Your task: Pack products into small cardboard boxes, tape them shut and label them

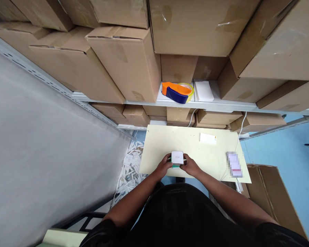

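Observation:
Between my two hands is a small white box (177,157) with faint lettering on its top and a green strip along its lower edge. My left hand (163,166) grips its left side, fingers curled at the far corner and thumb near the front. My right hand (190,166) is closed on the right side in the same way. The box is over the near edge of the pale yellow table (157,147); whether it rests on the table I cannot tell. Farther back on the tabletop lies a flat white box (207,138) with a small orange mark.
A blurred-out phone (234,164) with a white cable (239,137) lies at the table's right. On the shelf (144,103) stand an orange and blue tape dispenser (178,92), a white box (204,91) and several cartons (126,61). White scraps (130,168) cover the floor at left; an open carton (270,192) stands right.

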